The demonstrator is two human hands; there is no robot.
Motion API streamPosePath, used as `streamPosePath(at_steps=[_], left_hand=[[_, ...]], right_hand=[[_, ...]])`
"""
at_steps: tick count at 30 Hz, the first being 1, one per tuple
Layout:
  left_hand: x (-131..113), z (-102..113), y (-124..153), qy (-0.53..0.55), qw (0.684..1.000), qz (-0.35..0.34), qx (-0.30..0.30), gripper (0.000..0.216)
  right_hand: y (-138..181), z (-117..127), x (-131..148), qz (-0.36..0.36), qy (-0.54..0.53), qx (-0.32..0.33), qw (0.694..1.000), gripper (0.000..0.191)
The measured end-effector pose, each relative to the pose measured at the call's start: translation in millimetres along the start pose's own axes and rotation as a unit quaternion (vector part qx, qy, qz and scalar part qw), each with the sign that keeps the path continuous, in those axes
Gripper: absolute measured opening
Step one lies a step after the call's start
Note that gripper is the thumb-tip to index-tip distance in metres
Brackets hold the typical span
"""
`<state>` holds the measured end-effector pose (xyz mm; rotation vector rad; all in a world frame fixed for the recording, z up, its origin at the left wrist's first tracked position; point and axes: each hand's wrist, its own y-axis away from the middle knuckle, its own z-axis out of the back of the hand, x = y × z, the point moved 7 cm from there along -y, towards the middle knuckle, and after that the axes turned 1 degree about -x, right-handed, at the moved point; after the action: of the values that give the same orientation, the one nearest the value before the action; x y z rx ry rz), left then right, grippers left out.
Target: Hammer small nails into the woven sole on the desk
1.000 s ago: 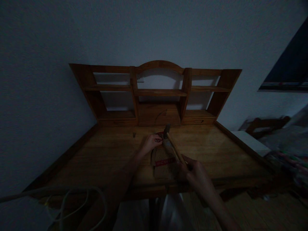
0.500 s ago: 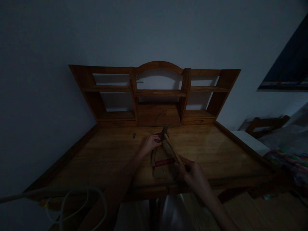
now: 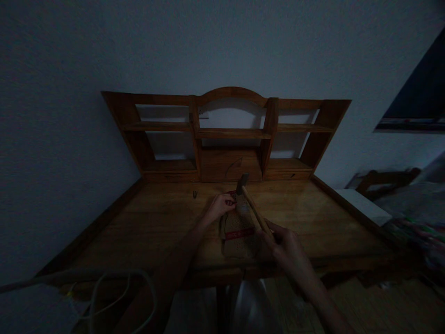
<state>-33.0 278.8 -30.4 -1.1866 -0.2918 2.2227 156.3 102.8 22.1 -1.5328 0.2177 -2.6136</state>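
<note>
The right hand (image 3: 285,245) is gripping a hammer (image 3: 252,209) low on its pale wooden handle, fingers wrapped tight. Its dark head is hanging over the far end of a tan, coarse-looking pad (image 3: 238,235) with a red band. The pad is lying on the desk (image 3: 149,222) near the front edge. The left hand (image 3: 219,207) is resting at the pad's far end with fingers curled. In this dim light I cannot tell whether they are pinching anything.

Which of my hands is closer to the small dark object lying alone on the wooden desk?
Left. The left hand is just right of the small dark object; the right hand, holding the wooden-handled hammer, is farther right and nearer you.
</note>
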Motion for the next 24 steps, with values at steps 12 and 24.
streamPosePath(at_steps=[12, 24], left_hand=[[11, -2, -1, -0.005, 1.0, 0.015, -0.004, 0.011], [5, -2, 0, 0.006, 1.0, -0.019, 0.0, 0.006]], right_hand=[[18, 5, 14, 0.003, 0.053, 0.012, 0.999, 0.044], [15, -3, -5, -0.007, 0.049, 0.023, 0.999, 0.043]])
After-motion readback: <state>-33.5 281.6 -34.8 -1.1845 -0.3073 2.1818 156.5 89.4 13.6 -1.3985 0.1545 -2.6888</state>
